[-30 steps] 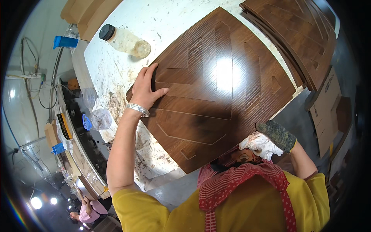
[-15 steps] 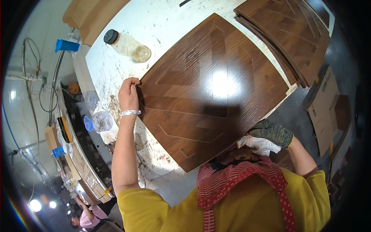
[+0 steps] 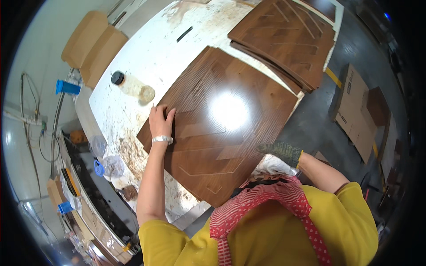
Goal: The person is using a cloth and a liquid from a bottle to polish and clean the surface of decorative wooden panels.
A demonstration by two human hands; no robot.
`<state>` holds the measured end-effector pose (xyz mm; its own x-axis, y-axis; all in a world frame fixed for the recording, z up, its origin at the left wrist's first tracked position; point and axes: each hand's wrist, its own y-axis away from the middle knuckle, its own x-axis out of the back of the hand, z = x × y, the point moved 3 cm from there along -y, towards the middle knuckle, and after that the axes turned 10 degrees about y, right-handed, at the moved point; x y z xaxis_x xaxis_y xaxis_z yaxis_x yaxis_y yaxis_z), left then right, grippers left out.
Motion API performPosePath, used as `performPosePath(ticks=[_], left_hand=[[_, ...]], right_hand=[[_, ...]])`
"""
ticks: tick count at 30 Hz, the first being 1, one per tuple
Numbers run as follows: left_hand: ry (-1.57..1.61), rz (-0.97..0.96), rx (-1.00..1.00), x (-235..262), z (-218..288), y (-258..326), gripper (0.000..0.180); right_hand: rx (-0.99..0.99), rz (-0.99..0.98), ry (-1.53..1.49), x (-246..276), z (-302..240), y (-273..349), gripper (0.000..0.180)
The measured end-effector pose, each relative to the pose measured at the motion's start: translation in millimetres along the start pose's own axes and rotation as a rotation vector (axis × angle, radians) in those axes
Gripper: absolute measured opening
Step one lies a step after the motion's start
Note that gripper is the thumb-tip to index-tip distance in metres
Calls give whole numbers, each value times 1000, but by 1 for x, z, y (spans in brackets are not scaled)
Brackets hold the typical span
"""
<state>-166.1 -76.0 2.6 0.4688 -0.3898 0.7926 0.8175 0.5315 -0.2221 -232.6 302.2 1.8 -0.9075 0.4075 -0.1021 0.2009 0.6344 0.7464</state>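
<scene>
A dark brown wood-grain panel (image 3: 202, 117) with shallow grooves lies before me on the white, stained worktable, glare on its middle. A second edge shows along its far left side. My bare left hand (image 3: 160, 122), a white band at the wrist, lies on the panel's left side with fingers and thumb apart. My right hand (image 3: 282, 152) wears a dark knit glove and is at the panel's near right edge, its fingertips over the surface. A bunched white cloth (image 3: 276, 166) is under that hand, apparently held; the thumb is hidden.
Similar brown panels (image 3: 284, 42) are stacked at the far right. A black-capped bottle (image 3: 146, 93) lies beyond my left hand, near a black strip (image 3: 184, 34). An open cardboard box (image 3: 91, 48) stands far left; flattened cardboard (image 3: 353, 113) is on the right.
My left hand has gone from gripping the panel's edge to lying on its surface. My gloved hand has come in over the near edge with the cloth. The view has shifted.
</scene>
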Motion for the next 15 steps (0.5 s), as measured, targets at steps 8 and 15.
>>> performPosePath(ticks=[8, 15], left_hand=[[491, -97, 275, 20, -53, 16, 18], [485, -142, 142, 80, 14, -5, 14]], right_hand=[[967, 243, 887, -30, 35, -12, 38], [965, 216, 938, -27, 5, 25, 57]])
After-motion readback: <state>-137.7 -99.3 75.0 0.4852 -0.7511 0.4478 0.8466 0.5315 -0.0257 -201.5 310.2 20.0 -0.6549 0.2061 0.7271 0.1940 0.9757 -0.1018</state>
